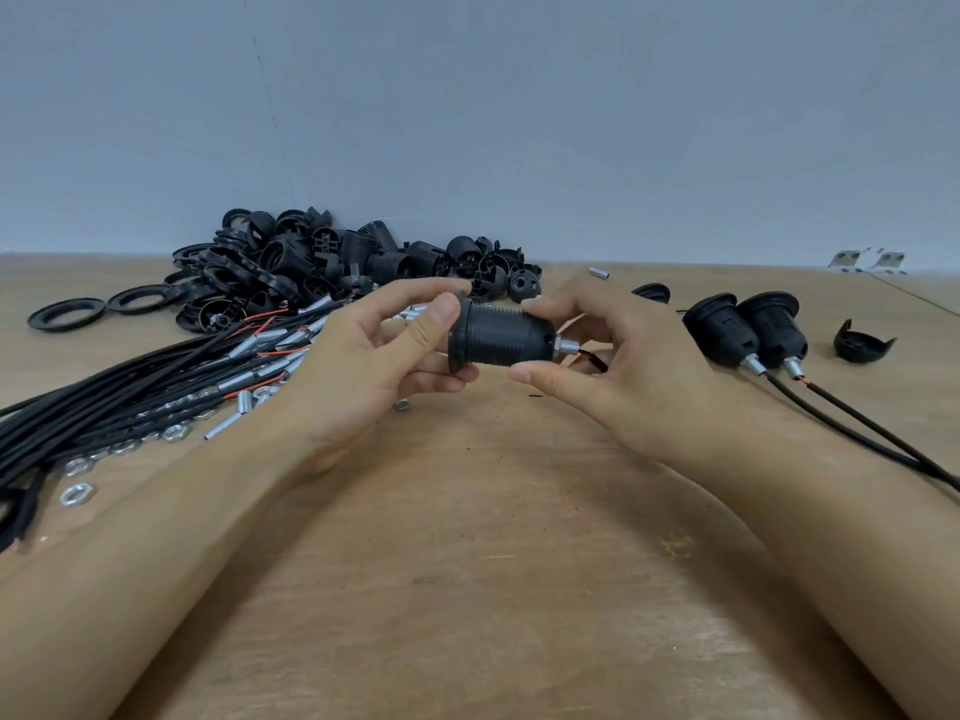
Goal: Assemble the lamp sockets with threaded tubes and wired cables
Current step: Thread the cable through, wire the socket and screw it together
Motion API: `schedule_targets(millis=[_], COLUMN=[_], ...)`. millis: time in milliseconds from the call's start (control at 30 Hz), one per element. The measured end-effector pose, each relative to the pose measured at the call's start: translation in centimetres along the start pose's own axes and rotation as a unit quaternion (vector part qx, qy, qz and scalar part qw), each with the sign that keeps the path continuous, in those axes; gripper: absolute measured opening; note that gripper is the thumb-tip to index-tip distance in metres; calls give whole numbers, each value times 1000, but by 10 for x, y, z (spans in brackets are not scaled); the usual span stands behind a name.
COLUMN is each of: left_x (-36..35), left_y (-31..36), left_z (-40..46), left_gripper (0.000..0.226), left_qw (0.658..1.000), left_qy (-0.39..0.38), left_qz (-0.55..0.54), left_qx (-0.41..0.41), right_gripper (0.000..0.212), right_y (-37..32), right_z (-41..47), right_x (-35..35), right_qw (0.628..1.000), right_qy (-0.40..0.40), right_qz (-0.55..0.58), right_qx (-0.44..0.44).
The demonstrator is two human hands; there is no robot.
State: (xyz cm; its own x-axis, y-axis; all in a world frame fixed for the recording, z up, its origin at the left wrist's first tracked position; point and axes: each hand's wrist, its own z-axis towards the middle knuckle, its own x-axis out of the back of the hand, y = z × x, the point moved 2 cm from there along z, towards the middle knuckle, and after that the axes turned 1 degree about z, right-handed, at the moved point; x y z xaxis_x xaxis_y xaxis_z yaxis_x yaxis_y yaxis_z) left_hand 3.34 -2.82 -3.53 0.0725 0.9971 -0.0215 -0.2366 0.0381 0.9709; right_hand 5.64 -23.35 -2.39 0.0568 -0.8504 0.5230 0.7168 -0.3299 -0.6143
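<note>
Above the middle of the wooden table (483,537), both hands hold one black lamp socket (498,335) lying on its side. The left hand (363,356) pinches its flanged end — thumb on the near face of the collar, fingers curled behind it. The right hand (613,366) grips the domed end, fingers curled round the body, where a short threaded tube (567,348) sticks out toward the right, with a bit of black cable (592,360) leaving it into the palm.

Right of the held socket, two finished sockets (748,330) lie side by side on the table, touching, each with a metal tube and a black cable (857,428) running off to the right edge. A loose black cap half (862,345) sits just beyond them.

Left of the held socket, a bundle of wired cables (130,397) with metal tubes on their ends fans across the table, hex nuts (77,494) scattered along its near side. Behind the socket — against the grey wall (467,106) — is a heap of black socket parts (311,262) and flat rings (66,314).
</note>
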Motion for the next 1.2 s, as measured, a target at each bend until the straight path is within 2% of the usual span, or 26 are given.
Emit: schedule_targets(millis=[100,167,333,400,467,567,633,700,767,833,900,967,1033,1200], left_x=[-4,-5,4,7,8,13,18,17,10,3,6,16,18,4], left_y=[-4,-4,5,8,12,17,17,15,13,12,20,25,25,14], left_z=[-2,-2,-3,-4,-4,-3,-2,0,-1,-2,-3,-4,-4,-2], left_gripper=[46,46,39,47,45,37,32,34,52,71,67,64,61,72], left_qw=[999,999,999,997,994,978,971,984,996,997,991,978,981,997], left_qy=[-9,-8,-47,-72,-86,-48,7,39,20,-11,11,69,95,42], left_qz=[24,24,4,-13,-71,-204,-239,-174,-89,-81,-134,-193,-165,-52], left_qx=[41,38,-17,-19,-16,-5,-2,0,12,16,-19,-41,-31,45], right_gripper=[32,31,25,22,22,24,24,24,23,22,22,23,25,19], right_y=[-4,-5,-1,1,1,2,5,6,6,7,7,7,7,9], right_z=[0,0,-1,0,0,0,0,0,0,0,0,1,1,1], right_x=[-2,-2,2,0,-1,-3,-3,-3,-4,-5,-4,-4,-5,-7], right_qw=[994,990,998,993,989,990,989,988,987,986,985,983,980,979], right_qy=[0,3,-2,-5,-7,-18,-16,-18,-24,-25,-25,-25,-31,-45], right_qz=[-79,-102,41,94,120,112,115,119,127,133,142,155,167,168], right_qx=[80,94,-51,-77,-82,-85,-92,-96,-95,-97,-99,-100,-102,-103])
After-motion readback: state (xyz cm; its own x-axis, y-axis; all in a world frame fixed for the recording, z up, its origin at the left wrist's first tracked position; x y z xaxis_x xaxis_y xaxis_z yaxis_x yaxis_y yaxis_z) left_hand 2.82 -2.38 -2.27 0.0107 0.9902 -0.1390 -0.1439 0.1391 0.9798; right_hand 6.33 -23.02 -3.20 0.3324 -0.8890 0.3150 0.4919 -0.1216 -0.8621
